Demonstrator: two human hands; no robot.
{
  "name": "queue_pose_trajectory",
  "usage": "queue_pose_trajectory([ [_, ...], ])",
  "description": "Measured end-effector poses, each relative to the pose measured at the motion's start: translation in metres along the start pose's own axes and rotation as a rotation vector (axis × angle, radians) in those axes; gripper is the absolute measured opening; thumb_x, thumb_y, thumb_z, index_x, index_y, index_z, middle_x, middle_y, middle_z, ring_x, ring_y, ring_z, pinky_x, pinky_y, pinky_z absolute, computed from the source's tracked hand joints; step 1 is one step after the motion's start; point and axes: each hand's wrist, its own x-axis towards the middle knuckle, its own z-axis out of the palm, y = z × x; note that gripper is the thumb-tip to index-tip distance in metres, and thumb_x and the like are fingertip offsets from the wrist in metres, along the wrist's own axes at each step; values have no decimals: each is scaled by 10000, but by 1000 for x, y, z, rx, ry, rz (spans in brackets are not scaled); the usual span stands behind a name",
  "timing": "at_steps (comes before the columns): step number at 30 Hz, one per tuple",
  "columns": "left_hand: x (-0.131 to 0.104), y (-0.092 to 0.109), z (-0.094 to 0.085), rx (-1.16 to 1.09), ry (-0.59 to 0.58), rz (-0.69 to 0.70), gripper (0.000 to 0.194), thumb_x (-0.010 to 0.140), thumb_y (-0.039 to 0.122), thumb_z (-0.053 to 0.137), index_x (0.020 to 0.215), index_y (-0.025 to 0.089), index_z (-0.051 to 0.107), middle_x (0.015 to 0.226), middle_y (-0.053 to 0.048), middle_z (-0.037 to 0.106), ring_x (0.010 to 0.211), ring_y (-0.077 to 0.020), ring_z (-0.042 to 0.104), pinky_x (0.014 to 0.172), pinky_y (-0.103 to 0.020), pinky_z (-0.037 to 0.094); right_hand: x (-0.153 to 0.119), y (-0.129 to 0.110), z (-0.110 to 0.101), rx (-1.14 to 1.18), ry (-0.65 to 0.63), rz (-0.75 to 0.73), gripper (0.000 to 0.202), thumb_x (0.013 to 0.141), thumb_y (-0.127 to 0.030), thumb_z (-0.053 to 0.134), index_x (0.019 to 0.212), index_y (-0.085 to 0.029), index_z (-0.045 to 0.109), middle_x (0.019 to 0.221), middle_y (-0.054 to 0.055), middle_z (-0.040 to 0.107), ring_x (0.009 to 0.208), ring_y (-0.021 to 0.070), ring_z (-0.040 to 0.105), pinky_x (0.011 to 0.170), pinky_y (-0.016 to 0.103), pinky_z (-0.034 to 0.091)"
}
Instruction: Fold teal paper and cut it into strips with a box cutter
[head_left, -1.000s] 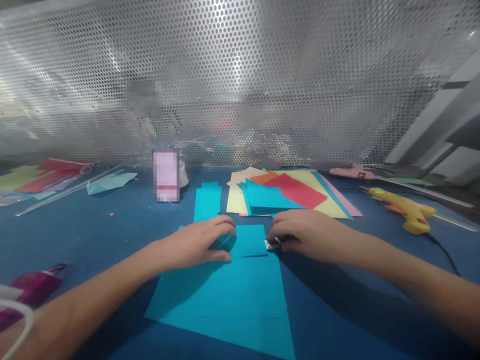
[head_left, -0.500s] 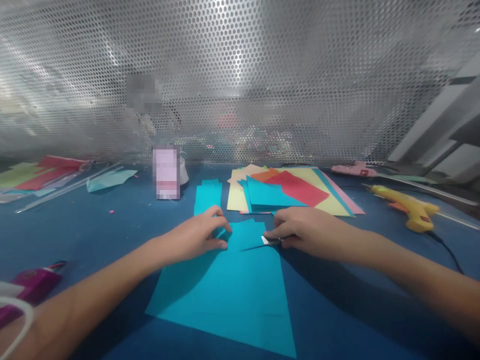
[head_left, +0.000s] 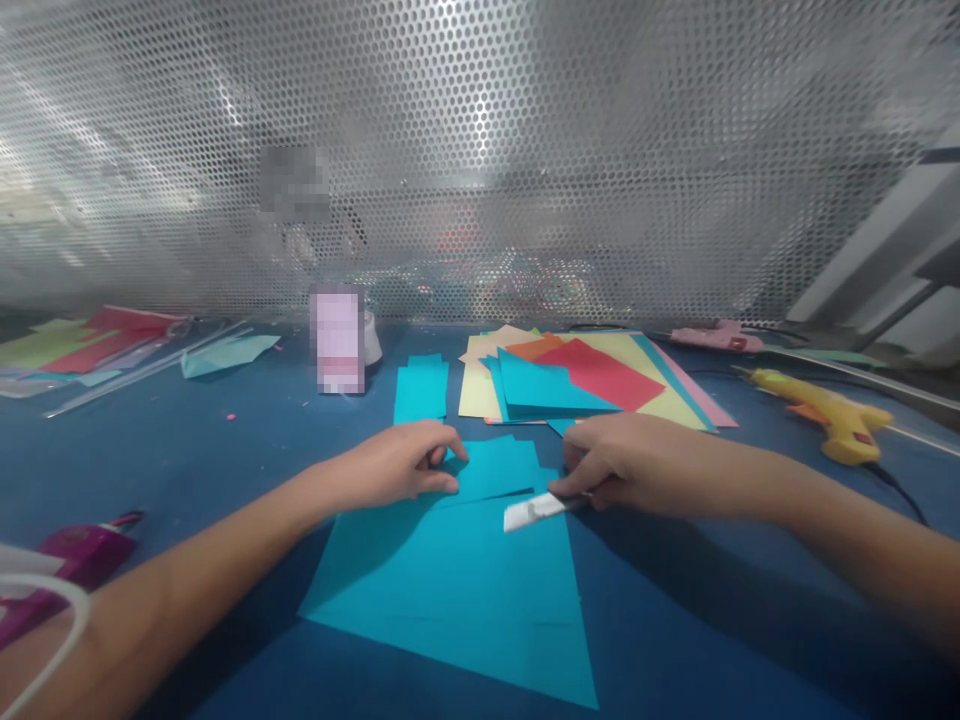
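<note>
Both forearms reach inward from the near side of a blue table (head_left: 247,450), hands low over its middle. The left hand (head_left: 412,462) is curled, its thumb and index tips apart at the left side of a small blue paper (head_left: 499,468), which lies on a large blue sheet (head_left: 457,590). The right hand's (head_left: 630,460) grip pinches a flat white strip (head_left: 532,512), too blurred to identify surely, above the sheet. Toward the table's right edge lies a yellow glue gun (head_left: 832,415); a coloured paper pile (head_left: 615,375) sits nearer the far edge. Behind stands a perforated metal panel (head_left: 480,150).
</note>
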Motion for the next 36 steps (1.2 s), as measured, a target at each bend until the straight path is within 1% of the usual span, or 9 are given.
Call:
queue_pose_trajectory([
  [4,-1,0,-2,42,-10,-11,285,866,392,599,1090,219,572,871,-4,512,662,-136,486,557,-235,370,-4,-5,-7,56,-58,2,382,788,-66,622,1034,-336,736,882,3,649,790,156,587,629,248,378],
  [9,-2,5,-4,56,-48,-57,618,861,428,596,1410,281,352,1170,-75,454,742,-145,515,643,-268,416,-10,9,-18,80,-6,87,325,826,-138,562,1016,-327,745,883,12,647,766,156,585,626,252,373],
  [13,-2,8,-2,89,-68,-69,617,837,506,612,1381,330,378,1301,-82,366,791,-167,511,669,-294,418,-14,27,-26,142,-65,94,311,820,-186,557,1054,-283,736,965,37,660,829,180,600,684,264,403],
  [17,-3,9,1,37,-43,-94,533,820,471,638,1256,271,407,1230,-67,378,715,-137,479,596,-274,391,-14,38,-28,142,-11,196,318,810,-244,574,1096,-247,714,956,60,667,837,213,602,693,289,418],
  [21,-4,9,0,15,-31,-43,422,835,456,632,1116,236,408,1124,-41,439,720,-133,444,595,-260,364,-10,40,-23,132,50,218,320,814,-246,576,1108,-241,703,955,67,670,851,222,599,698,299,418],
  [25,-4,10,-1,36,-56,-106,430,822,458,651,1072,229,387,932,-5,489,731,-151,438,594,-263,331,-2,26,-12,65,107,180,267,822,-212,593,1055,-266,711,919,40,657,810,194,589,671,284,393],
  [29,-3,11,0,9,-68,-153,489,808,482,657,1076,225,338,867,6,484,693,-148,447,566,-265,321,6,3,2,-3,165,118,288,814,-135,610,1038,-284,712,920,27,643,821,183,587,635,263,362],
  [33,-5,9,-4,-10,-99,-135,497,824,452,645,1111,225,309,786,30,475,653,-148,456,552,-268,344,11,-12,14,-78,187,58,236,819,-99,605,964,-250,713,920,33,636,823,191,591,632,269,362],
  [36,-8,7,-9,-74,-146,-52,432,837,382,633,1125,231,349,949,-12,483,706,-137,486,591,-267,392,14,-14,19,-69,201,55,197,804,-104,637,951,-219,699,906,36,639,821,199,595,646,284,377],
])
